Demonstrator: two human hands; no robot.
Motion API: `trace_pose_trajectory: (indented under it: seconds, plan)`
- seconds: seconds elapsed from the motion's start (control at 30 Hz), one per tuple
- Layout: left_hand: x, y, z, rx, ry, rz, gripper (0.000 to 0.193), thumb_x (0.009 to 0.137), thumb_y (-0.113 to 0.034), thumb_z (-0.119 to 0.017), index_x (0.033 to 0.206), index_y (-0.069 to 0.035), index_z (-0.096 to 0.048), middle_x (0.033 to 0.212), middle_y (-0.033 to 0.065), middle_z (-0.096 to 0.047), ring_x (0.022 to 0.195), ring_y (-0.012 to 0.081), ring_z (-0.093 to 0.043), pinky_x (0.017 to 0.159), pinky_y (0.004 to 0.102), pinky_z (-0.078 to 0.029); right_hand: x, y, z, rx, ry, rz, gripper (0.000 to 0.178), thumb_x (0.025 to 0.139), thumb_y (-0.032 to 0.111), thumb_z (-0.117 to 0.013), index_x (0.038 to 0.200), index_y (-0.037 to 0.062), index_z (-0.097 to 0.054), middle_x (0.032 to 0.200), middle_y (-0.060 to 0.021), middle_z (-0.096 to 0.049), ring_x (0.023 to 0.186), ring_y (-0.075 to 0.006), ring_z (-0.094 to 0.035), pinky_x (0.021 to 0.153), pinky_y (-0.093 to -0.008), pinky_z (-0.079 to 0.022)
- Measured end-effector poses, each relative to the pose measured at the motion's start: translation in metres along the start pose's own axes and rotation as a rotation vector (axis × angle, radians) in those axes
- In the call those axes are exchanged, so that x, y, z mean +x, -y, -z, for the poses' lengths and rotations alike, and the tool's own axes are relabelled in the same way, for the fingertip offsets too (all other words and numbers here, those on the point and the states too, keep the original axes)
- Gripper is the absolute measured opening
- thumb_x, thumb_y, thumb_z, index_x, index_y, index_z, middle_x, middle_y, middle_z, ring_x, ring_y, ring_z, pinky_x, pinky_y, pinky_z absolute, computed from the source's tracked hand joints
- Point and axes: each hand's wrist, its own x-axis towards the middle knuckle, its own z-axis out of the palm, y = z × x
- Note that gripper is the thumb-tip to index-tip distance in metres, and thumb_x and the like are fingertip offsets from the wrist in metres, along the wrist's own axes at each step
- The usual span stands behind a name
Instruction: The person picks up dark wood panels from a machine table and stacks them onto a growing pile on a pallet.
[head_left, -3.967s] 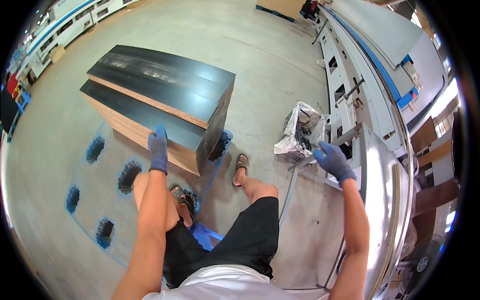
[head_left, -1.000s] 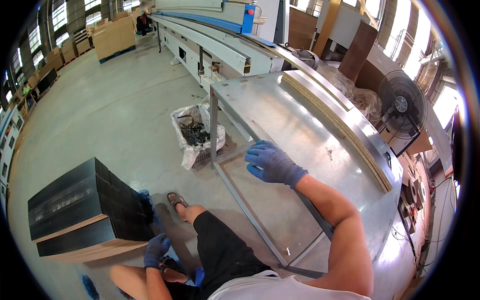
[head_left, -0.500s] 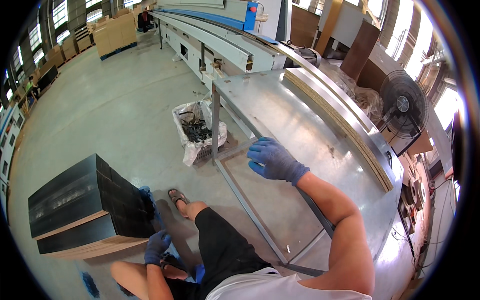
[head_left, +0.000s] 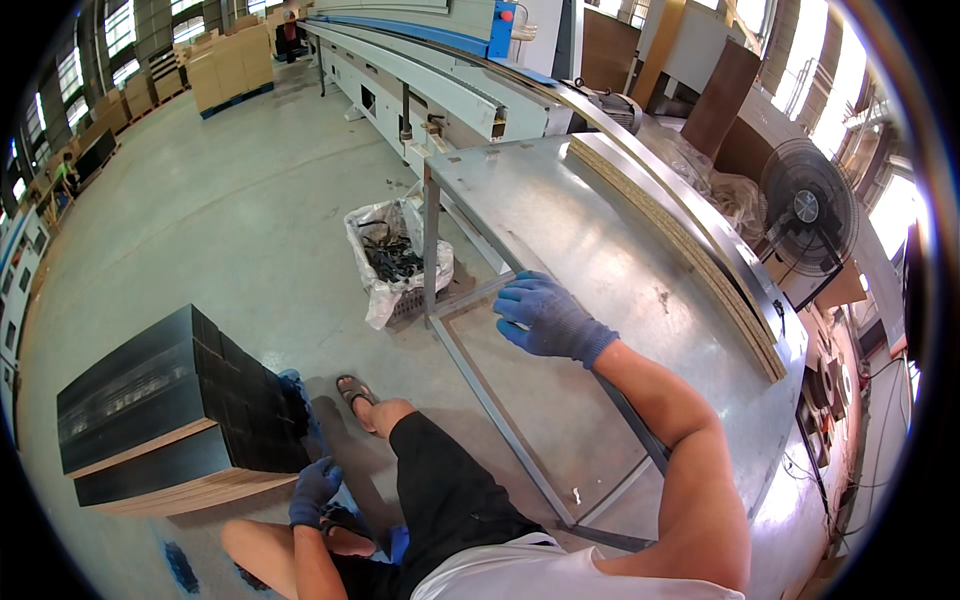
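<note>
My right hand (head_left: pixel 545 318), in a blue-grey work glove, rests on the near edge of a metal-topped table (head_left: pixel 545 205). Its fingers reach over the edge with the thumb apart, and nothing is held in it. At the lower left, my left hand (head_left: pixel 316 490), gloved the same way, hangs low beside my bent leg and sandal. Its fingers are curled in; the palm is hidden, so I cannot see whether anything is inside. Close to its left stands a stack of black-faced boards (head_left: pixel 190 410) with pale wood edges, on a blue pallet (head_left: pixel 345 505).
A lined basket (head_left: pixel 385 265) of dark strips stands by the table leg. A long board (head_left: pixel 690 255) lies along the table's far side. Beyond are a long machine (head_left: pixel 450 105) and a black fan (head_left: pixel 806 207). Carton stacks (head_left: pixel 232 80) stand at the far left.
My right hand has shifted very slightly upward on the table edge. My left hand and the boards look the same.
</note>
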Motion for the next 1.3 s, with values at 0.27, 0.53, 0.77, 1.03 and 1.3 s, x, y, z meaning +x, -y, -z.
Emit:
trace_pose_trajectory:
  seconds: [0.27,0.53,0.77,1.03,1.3]
  plan:
    - [-0.001,-0.001,0.0,-0.029,0.028,0.015,0.036,0.08,-0.027,-0.059,0.108,-0.004,-0.063,0.096,0.0203,-0.065,0.09,0.0341,-0.063,0.08,0.0393,-0.049,-0.002,-0.002,-0.003,-0.007,-0.025,0.015,0.013,0.072,0.016,-0.06,0.073,0.0061,-0.053,0.072,-0.0107,-0.054,0.075,-0.0287,-0.056,0.08,-0.0389,-0.043]
    - [-0.002,0.012,-0.005,-0.05,0.034,0.021,0.035,0.081,-0.026,-0.059,0.106,-0.002,-0.064,0.095,0.0205,-0.066,0.089,0.033,-0.064,0.079,0.0381,-0.049,0.001,-0.005,-0.001,0.108,-0.134,0.006,0.009,0.073,0.013,-0.06,0.072,0.0078,-0.052,0.068,-0.0101,-0.05,0.071,-0.03,-0.054,0.074,-0.0396,-0.044]
    - [-0.009,0.025,-0.013,-0.089,0.073,0.075,0.035,0.083,-0.029,-0.059,0.105,-0.001,-0.064,0.096,0.0197,-0.066,0.091,0.0305,-0.064,0.08,0.0365,-0.048,-0.034,-0.094,0.053,-0.109,-0.634,-0.297,0.013,0.076,0.009,-0.065,0.088,0.0038,-0.064,0.088,-0.0145,-0.065,0.08,-0.0316,-0.062,0.076,-0.0362,-0.049]
    - [-0.007,0.029,-0.026,-0.02,0.14,0.166,0.039,0.08,-0.032,-0.06,0.103,-0.001,-0.065,0.099,0.0199,-0.065,0.097,0.0323,-0.062,0.084,0.038,-0.047,-0.138,-0.249,0.115,-0.555,-0.572,-0.865,0.054,0.075,0.036,-0.068,0.115,0.0006,-0.057,0.115,-0.0243,-0.056,0.102,-0.0368,-0.057,0.087,-0.0385,-0.046]
    - [-0.021,0.034,-0.053,-0.131,0.213,0.308,0.04,0.081,-0.032,-0.063,0.103,0.002,-0.065,0.091,0.0158,-0.069,0.082,0.021,-0.066,0.074,0.0333,-0.05,-0.144,-0.285,0.153,-0.413,-0.221,-1.096,0.061,0.075,0.053,-0.063,0.109,0.0031,-0.057,0.123,-0.0247,-0.049,0.112,-0.0388,-0.05,0.091,-0.0432,-0.042]
